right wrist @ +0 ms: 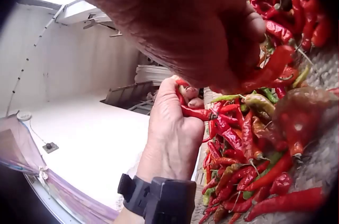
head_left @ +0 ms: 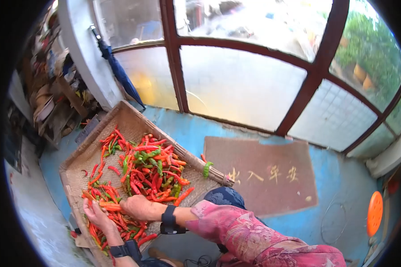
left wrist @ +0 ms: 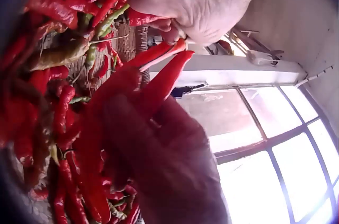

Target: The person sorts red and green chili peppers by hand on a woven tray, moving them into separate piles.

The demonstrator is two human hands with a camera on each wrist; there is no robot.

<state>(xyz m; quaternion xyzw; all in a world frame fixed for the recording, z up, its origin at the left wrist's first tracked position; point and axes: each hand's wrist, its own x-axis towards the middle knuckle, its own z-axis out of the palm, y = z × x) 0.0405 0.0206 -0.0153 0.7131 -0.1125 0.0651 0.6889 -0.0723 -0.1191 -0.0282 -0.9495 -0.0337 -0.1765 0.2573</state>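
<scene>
Over the left part of a woven tray (head_left: 131, 119), both hands meet among red and green chili peppers (head_left: 153, 171). My left hand (head_left: 100, 218) grips red chili peppers (left wrist: 164, 83), their pointed ends sticking out past its fingers in the left wrist view. My right hand (head_left: 140, 208) comes in from the other side, with curled fingertips pinching the end of one of these peppers. In the right wrist view the right hand (right wrist: 180, 28) fills the top, and the left hand (right wrist: 172, 134) shows beyond it with red pepper between its fingers. Loose peppers lie just below both hands.
A brown doormat (head_left: 272, 178) with yellow characters lies on the blue floor. A folded blue umbrella (head_left: 118, 71) leans by the white pillar. Framed glass panels (head_left: 245, 89) stand behind. Piled clutter (head_left: 53, 98) is at left, an orange disc-shaped object (head_left: 374, 213) at right.
</scene>
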